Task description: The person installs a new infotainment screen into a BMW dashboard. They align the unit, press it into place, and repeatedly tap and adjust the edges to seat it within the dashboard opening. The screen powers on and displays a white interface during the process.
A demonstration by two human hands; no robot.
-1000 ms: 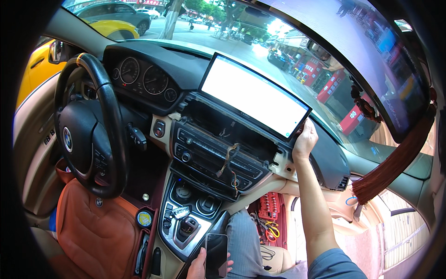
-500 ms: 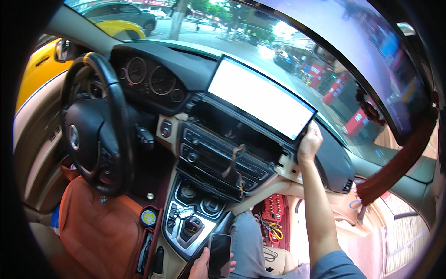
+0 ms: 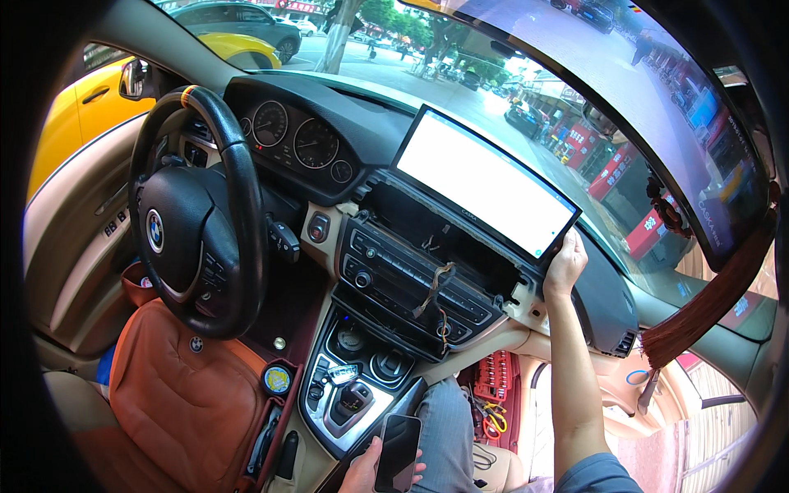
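My right hand (image 3: 567,264) grips the lower right edge of a wide display (image 3: 486,182) with a lit, mostly white screen. This display stands tilted above the dashboard's centre, over a dark cavity (image 3: 411,215). Loose wires (image 3: 434,292) hang from that cavity across the radio and climate panel (image 3: 394,275). Low in the view, my left hand (image 3: 363,470) is wrapped round a smartphone (image 3: 398,452) with a dark screen, its fingertips showing at the phone's right side. The phone is over the gap between the centre console and my leg.
The steering wheel (image 3: 197,214) and an orange-brown driver's seat (image 3: 189,386) are to the left. A gear lever (image 3: 353,398) stands on the centre console. A red tool tray (image 3: 493,376) and yellow-handled pliers (image 3: 495,419) lie beyond my leg. A large mirror (image 3: 641,82) spans the top right.
The view has turned slightly, so the car interior sits farther right in the picture. My right hand still holds the display's edge, and my left hand still holds the phone.
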